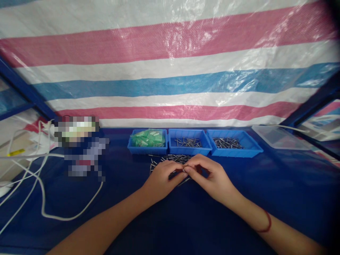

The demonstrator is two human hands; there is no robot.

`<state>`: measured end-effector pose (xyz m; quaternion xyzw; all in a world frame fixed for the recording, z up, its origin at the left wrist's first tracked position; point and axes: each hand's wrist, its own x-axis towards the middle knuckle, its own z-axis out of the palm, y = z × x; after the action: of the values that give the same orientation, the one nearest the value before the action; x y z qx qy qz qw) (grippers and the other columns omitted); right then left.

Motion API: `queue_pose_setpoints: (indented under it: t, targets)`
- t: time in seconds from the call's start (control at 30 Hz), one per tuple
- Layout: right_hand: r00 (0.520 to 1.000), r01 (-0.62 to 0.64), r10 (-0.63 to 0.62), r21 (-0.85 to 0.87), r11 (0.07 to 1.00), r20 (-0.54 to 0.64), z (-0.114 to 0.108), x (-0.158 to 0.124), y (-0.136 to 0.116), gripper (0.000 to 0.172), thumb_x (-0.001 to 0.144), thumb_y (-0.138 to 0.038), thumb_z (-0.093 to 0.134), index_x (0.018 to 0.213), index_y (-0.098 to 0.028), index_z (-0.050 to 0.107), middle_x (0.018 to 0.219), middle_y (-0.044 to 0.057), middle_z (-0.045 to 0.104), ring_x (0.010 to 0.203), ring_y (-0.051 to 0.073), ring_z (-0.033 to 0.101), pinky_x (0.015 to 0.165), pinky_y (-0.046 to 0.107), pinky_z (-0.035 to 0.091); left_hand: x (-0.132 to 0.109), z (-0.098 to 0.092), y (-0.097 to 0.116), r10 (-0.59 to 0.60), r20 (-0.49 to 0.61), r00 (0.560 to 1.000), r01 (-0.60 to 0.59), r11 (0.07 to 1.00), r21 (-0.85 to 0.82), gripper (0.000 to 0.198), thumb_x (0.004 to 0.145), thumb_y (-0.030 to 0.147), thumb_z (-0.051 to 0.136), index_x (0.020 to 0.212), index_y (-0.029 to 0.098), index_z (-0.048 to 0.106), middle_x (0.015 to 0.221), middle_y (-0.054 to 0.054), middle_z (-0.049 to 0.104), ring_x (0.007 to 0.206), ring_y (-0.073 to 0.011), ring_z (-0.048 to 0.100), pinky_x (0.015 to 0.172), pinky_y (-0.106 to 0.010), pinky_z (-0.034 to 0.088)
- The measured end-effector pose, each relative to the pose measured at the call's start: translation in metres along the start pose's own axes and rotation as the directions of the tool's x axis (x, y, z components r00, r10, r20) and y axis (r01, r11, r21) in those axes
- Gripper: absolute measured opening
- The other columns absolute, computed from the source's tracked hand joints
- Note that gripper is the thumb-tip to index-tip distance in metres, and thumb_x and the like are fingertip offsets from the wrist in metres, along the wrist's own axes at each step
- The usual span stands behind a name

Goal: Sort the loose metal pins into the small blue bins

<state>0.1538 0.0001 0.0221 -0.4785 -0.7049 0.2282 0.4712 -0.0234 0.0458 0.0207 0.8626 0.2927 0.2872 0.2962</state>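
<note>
My left hand (162, 179) and my right hand (208, 175) meet fingertip to fingertip over a blue cloth-covered table (186, 219). Both are closed in a pinch on a small dark metal pin (177, 173) held between them. Under and just behind the hands lies a loose heap of metal pins (170, 158). A red string circles my right wrist (267, 223).
Three blue trays line the back: the left tray (147, 141) holds green packets, the middle tray (189, 142) and right tray (233, 143) hold metal pins. A clear plastic lid (278, 136) lies at the right. White cables (42, 198) trail across the left. A striped tarp hangs behind.
</note>
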Motion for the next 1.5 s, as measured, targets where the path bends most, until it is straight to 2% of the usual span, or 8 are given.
queue_pose_setpoints:
  t: [0.23,0.47,0.63,0.8,0.9,0.97,1.27,1.5]
  targets:
    - [1.000,-0.012,0.012,-0.005,1.000,-0.029,-0.007,0.002,-0.001,0.010,0.088,-0.027,0.055,0.086,-0.020,0.062,0.074,0.002,0.060,0.064,0.013,0.054,0.057,0.026,0.044,0.001,-0.004,0.000,-0.072,-0.072,0.995,0.070,0.997,-0.033,0.013,0.087,0.028,0.058,0.086,0.017,0.065,0.086,-0.002,0.069,0.080,-0.0149,0.062,0.074,-0.024,0.045]
    - [0.994,0.025,-0.015,-0.090,0.996,0.112,-0.015,0.008,0.008,0.013,0.089,-0.027,0.052,0.085,-0.020,0.062,0.077,0.003,0.063,0.068,0.014,0.056,0.059,0.027,0.046,0.000,-0.007,0.002,-0.116,-0.130,0.985,0.112,0.993,-0.032,0.016,0.088,0.031,0.056,0.089,0.017,0.064,0.085,-0.002,0.067,0.079,-0.0143,0.061,0.075,-0.025,0.046]
    - [0.998,0.013,-0.031,-0.302,0.953,-0.053,-0.045,0.017,0.022,0.013,0.088,-0.030,0.053,0.083,-0.021,0.062,0.076,0.003,0.064,0.066,0.016,0.058,0.061,0.029,0.045,-0.004,-0.006,-0.001,0.001,-0.033,0.999,0.003,0.992,0.129,0.026,0.089,0.034,0.056,0.110,0.019,0.060,0.101,-0.005,0.066,0.096,-0.0189,0.058,0.086,-0.032,0.044]
    - [0.959,-0.172,-0.047,-0.706,0.687,-0.279,-0.094,0.023,0.057,0.014,0.084,-0.030,0.054,0.081,-0.019,0.063,0.076,0.007,0.064,0.069,0.020,0.059,0.065,0.033,0.043,-0.008,-0.002,-0.003,0.113,0.163,0.980,-0.167,0.914,0.370,0.029,0.091,0.039,0.053,0.117,0.028,0.062,0.117,-0.005,0.060,0.110,-0.0245,0.049,0.089,-0.039,0.038]
    - [0.965,-0.229,-0.008,-0.861,0.454,-0.261,-0.107,0.021,0.078,0.021,0.083,-0.034,0.053,0.084,-0.017,0.066,0.081,0.014,0.066,0.077,0.026,0.059,0.067,0.037,0.041,-0.010,0.002,-0.004,0.143,0.201,0.969,-0.217,0.881,0.420,0.029,0.089,0.041,0.055,0.114,0.031,0.064,0.121,-0.004,0.058,0.114,-0.0256,0.046,0.090,-0.040,0.035]
    - [0.964,-0.238,-0.015,-0.884,0.404,-0.266,-0.107,0.021,0.084,0.025,0.083,-0.036,0.053,0.089,-0.016,0.066,0.087,0.016,0.067,0.082,0.028,0.058,0.069,0.039,0.041,-0.010,0.004,-0.005,0.147,0.193,0.970,-0.219,0.873,0.436,0.025,0.089,0.039,0.055,0.110,0.030,0.066,0.120,-0.004,0.059,0.113,-0.0246,0.046,0.090,-0.039,0.034]
    - [0.980,0.015,-0.148,-0.685,0.729,-0.135,-0.077,0.023,0.046,0.014,0.087,-0.031,0.053,0.085,-0.022,0.063,0.089,0.008,0.068,0.086,0.025,0.061,0.083,0.041,0.043,-0.009,0.009,-0.006,0.159,0.185,0.970,-0.227,0.867,0.443,0.016,0.093,0.031,0.051,0.093,0.024,0.066,0.105,-0.001,0.064,0.105,-0.0204,0.050,0.086,-0.037,0.031]
    - [0.936,0.151,-0.033,-0.313,0.938,0.352,-0.043,0.017,0.015,0.013,0.088,-0.032,0.055,0.085,-0.021,0.061,0.080,0.003,0.065,0.071,0.017,0.061,0.066,0.029,0.048,-0.004,0.004,-0.005,0.061,0.072,0.996,-0.087,0.891,0.445,0.019,0.096,0.028,0.045,0.093,0.020,0.062,0.098,-0.002,0.066,0.096,-0.0183,0.054,0.081,-0.035,0.031]
